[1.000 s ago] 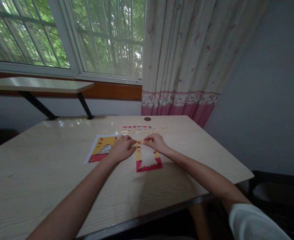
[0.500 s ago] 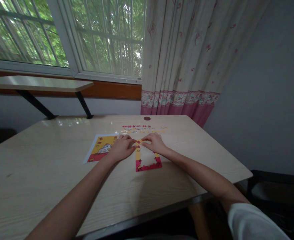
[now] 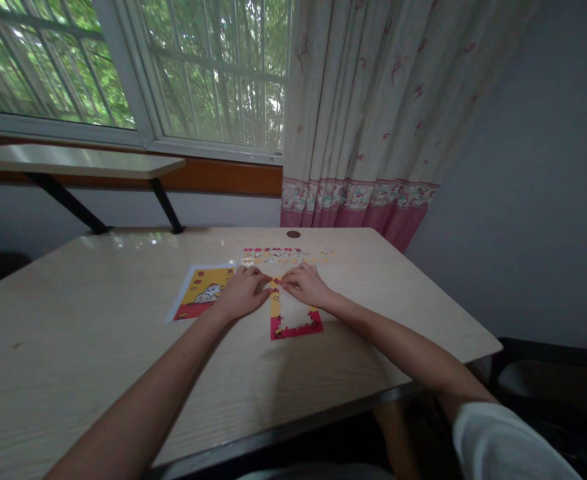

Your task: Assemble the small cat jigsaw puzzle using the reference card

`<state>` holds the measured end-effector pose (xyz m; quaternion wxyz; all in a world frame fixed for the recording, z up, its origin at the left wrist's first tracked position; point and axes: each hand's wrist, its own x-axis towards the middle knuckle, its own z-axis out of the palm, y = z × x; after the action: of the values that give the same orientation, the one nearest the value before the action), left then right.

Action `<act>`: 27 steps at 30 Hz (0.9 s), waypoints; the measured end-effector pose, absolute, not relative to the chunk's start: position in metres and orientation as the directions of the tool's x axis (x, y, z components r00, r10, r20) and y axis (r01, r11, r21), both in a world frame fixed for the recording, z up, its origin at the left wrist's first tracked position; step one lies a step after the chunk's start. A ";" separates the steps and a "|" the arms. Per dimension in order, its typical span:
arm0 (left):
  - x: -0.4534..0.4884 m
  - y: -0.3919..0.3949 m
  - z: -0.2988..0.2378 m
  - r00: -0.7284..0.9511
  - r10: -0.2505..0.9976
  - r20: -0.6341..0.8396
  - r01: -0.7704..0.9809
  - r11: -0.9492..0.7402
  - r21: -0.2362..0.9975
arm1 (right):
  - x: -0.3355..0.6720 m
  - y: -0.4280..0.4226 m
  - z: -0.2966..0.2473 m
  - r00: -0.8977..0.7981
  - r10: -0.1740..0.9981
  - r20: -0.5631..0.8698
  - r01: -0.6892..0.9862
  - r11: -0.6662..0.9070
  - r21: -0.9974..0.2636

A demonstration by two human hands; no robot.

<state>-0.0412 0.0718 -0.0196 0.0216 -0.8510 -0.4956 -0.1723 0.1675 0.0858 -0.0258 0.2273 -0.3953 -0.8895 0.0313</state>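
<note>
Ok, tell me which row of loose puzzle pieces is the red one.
The far row, nearest the back edge of the table; its pieces look red, while the nearer rows show yellow and white.

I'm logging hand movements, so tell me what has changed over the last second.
The right hand has moved slightly left at the top of the puzzle border, closer to the left hand. Whether it took or released a piece is too small to tell. The left hand stays by the border's top-left corner; the printed picture and loose pieces lie as before.
</note>
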 end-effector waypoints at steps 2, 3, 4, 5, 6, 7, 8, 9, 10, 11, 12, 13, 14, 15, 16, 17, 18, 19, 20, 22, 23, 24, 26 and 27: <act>-0.041 0.072 -0.019 0.452 0.836 0.311 0.851 -0.509 0.130 | 0.168 0.086 -0.026 -0.604 0.707 0.369 0.673 0.700 -0.239; -0.041 0.072 -0.019 0.454 0.836 0.310 0.851 -0.510 0.129 | 0.168 0.086 -0.025 -0.609 0.705 0.362 0.671 0.702 -0.239; -0.041 0.072 -0.019 0.454 0.836 0.309 0.850 -0.510 0.130 | 0.168 0.086 -0.024 -0.613 0.705 0.356 0.672 0.703 -0.235; -0.041 0.072 -0.019 0.454 0.836 0.308 0.850 -0.510 0.131 | 0.168 0.085 -0.023 -0.616 0.705 0.351 0.675 0.702 -0.227; -0.041 0.072 -0.019 0.454 0.836 0.308 0.850 -0.510 0.131 | 0.168 0.085 -0.021 -0.619 0.705 0.345 0.679 0.702 -0.216; -0.041 0.072 -0.019 0.453 0.837 0.307 0.851 -0.509 0.131 | 0.168 0.084 -0.020 -0.623 0.705 0.338 0.683 0.701 -0.203; -0.041 0.072 -0.019 0.452 0.838 0.306 0.852 -0.507 0.131 | 0.167 0.083 -0.019 -0.628 0.705 0.329 0.687 0.701 -0.191; -0.041 0.072 -0.019 0.451 0.839 0.305 0.853 -0.506 0.131 | 0.167 0.083 -0.018 -0.635 0.704 0.319 0.688 0.703 -0.181; -0.041 0.072 -0.019 0.451 0.840 0.303 0.853 -0.505 0.131 | 0.167 0.082 -0.017 -0.641 0.702 0.311 0.687 0.705 -0.176; -0.041 0.071 -0.018 0.451 0.841 0.301 0.854 -0.504 0.130 | 0.167 0.083 -0.017 -0.644 0.702 0.306 0.685 0.706 -0.178; -0.041 0.071 -0.018 0.451 0.842 0.297 0.855 -0.503 0.129 | 0.168 0.083 -0.017 -0.642 0.703 0.304 0.683 0.706 -0.189; -0.040 0.071 -0.017 0.452 0.843 0.293 0.855 -0.503 0.126 | 0.170 0.085 -0.018 -0.634 0.709 0.308 0.682 0.701 -0.209; -0.040 0.070 -0.016 0.453 0.843 0.290 0.856 -0.503 0.123 | 0.172 0.086 -0.018 -0.621 0.717 0.316 0.680 0.694 -0.236; -0.040 0.070 -0.016 0.455 0.843 0.287 0.856 -0.503 0.120 | 0.175 0.089 -0.017 -0.608 0.724 0.326 0.676 0.687 -0.267; -0.040 0.069 -0.016 0.456 0.842 0.287 0.855 -0.504 0.120 | 0.180 0.091 -0.017 -0.595 0.728 0.340 0.667 0.684 -0.296; -0.040 0.069 -0.016 0.459 0.841 0.287 0.853 -0.508 0.123 | 0.186 0.094 -0.016 -0.586 0.726 0.360 0.654 0.686 -0.319; -0.040 0.069 -0.016 0.461 0.839 0.289 0.850 -0.511 0.129 | 0.193 0.096 -0.015 -0.585 0.717 0.378 0.636 0.695 -0.335; -0.040 0.068 -0.017 0.464 0.836 0.293 0.845 -0.517 0.138 | 0.201 0.099 -0.014 -0.586 0.706 0.397 0.620 0.707 -0.340; -0.040 0.068 -0.017 0.470 0.831 0.297 0.837 -0.526 0.149 | 0.209 0.101 -0.013 -0.591 0.696 0.407 0.610 0.716 -0.339; -0.039 0.068 -0.018 0.499 0.815 0.296 0.811 -0.559 0.173 | 0.225 0.105 -0.014 -0.627 0.684 0.372 0.600 0.729 -0.330; -0.038 0.067 -0.019 0.518 0.805 0.291 0.795 -0.578 0.185 | 0.231 0.106 -0.014 -0.644 0.683 0.345 0.604 0.730 -0.319; -0.037 0.067 -0.019 0.537 0.795 0.284 0.779 -0.596 0.195 | 0.236 0.107 -0.016 -0.660 0.682 0.316 0.607 0.731 -0.310; -0.036 0.066 -0.019 0.568 0.777 0.270 0.754 -0.623 0.208 | 0.241 0.107 -0.018 -0.677 0.684 0.272 0.615 0.729 -0.300; -0.035 0.065 -0.019 0.579 0.771 0.267 0.745 -0.633 0.210 | 0.242 0.107 -0.020 -0.680 0.686 0.258 0.618 0.726 -0.301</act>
<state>-0.0352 0.0654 -0.0193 -0.0374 -0.8877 -0.4270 -0.1683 0.2416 0.1068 -0.0196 0.1789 -0.3576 -0.9117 0.0949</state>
